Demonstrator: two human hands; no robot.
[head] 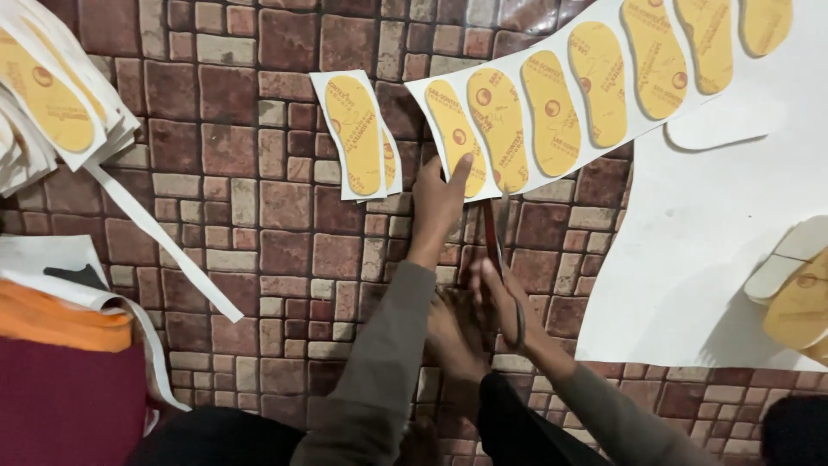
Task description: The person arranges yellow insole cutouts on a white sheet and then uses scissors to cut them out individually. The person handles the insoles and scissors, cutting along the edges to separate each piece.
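I see my left hand (437, 203) pressed flat on the near end of the long white strip (604, 78) of printed yellow insole shapes, fingers spread loosely and open, pinning the strip to the brick-patterned floor (233, 216); my right hand (504, 298) is closed around the handles of a pair of scissors (493, 233), whose blades point up at the strip's lower edge, between the first and second yellow shapes. My judgement is that the step in hand is cutting single insole pieces off the strip's end; two cut pieces (358, 134) already lie just beside it on the left, one overlapping the other, and a thicker pile of cut pieces (52, 103) sits at the far left. The next move calls for steadying the strip and running the blades straight through the white gap without nicking either yellow shape; the left fingers lie close to that line, so they want care. A large white sheet (690, 259) lies to the right.
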